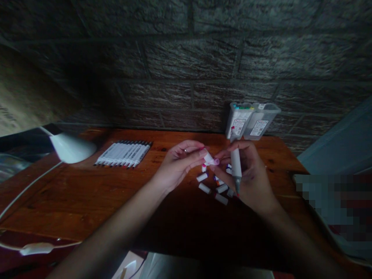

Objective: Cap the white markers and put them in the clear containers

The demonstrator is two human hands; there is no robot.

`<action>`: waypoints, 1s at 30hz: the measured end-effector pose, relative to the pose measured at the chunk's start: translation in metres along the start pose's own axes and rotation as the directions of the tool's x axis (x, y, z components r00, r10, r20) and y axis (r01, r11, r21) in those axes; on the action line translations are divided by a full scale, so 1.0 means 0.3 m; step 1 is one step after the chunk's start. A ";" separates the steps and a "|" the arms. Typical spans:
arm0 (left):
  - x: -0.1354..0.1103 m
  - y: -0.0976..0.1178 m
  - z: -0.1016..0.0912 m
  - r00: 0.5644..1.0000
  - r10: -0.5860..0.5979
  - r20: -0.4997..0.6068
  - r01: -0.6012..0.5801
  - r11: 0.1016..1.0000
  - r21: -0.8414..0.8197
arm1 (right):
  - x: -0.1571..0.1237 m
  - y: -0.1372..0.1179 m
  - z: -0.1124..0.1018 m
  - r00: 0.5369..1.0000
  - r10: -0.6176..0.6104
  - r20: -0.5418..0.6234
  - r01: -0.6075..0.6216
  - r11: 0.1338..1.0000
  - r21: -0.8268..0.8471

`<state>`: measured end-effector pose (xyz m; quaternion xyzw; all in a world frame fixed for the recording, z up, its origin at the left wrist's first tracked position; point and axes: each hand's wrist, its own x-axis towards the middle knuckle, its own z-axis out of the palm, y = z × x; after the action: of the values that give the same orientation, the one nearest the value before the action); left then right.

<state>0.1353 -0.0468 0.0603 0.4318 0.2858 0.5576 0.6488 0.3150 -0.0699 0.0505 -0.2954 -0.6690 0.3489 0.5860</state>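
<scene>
My left hand [184, 158] pinches a small white marker cap [208, 157] between thumb and fingertips. A pinkish-purple end [216, 161] shows beside it, at the fingertips of my right hand [255, 179]; whether it is a separate cap I cannot tell. An uncapped white marker [236, 163] sits in my right hand, held nearly upright with a grey collar and reddish tip pointing down. Below both hands, several loose white caps [204, 188] with coloured ends lie scattered on the wooden table [87, 201]. My right hand partly hides some of them.
Several white markers [123, 153] lie side by side in a row at the left. Two clear plastic cases [238, 121] stand at the back right against the brick wall [192, 58]; one has coloured pieces at its top. A white lamp base [69, 148] and its cord are at the left.
</scene>
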 end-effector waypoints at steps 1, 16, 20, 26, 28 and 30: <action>0.000 0.000 0.000 1.000 -0.005 0.004 0.005 1.000 0.001 | -0.001 -0.001 0.001 1.000 -0.004 -0.002 0.004 1.000 -0.004; -0.001 0.001 -0.005 0.998 -0.066 -0.008 0.065 0.996 -0.067 | -0.016 -0.006 0.002 0.997 -0.081 -0.012 0.077 0.979 -0.189; -0.002 0.000 -0.011 0.998 -0.065 0.013 0.066 0.994 -0.085 | -0.022 -0.005 0.007 0.992 -0.120 -0.026 0.111 0.969 -0.222; -0.003 0.009 -0.007 0.997 -0.047 0.055 0.052 0.994 -0.096 | -0.028 -0.015 0.008 0.994 -0.107 -0.030 0.099 0.977 -0.188; -0.003 0.013 -0.006 0.998 -0.039 0.057 0.044 0.994 -0.100 | -0.027 -0.021 0.009 0.994 -0.102 -0.037 0.093 0.978 -0.187; -0.003 0.017 -0.006 0.998 -0.026 0.053 0.031 0.995 -0.098 | -0.025 -0.026 0.011 0.993 -0.102 -0.052 0.091 0.979 -0.181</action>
<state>0.1312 -0.0471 0.0638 0.4092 0.2471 0.5503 0.6846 0.3130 -0.0809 0.0521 -0.3242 -0.6928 0.2496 0.5938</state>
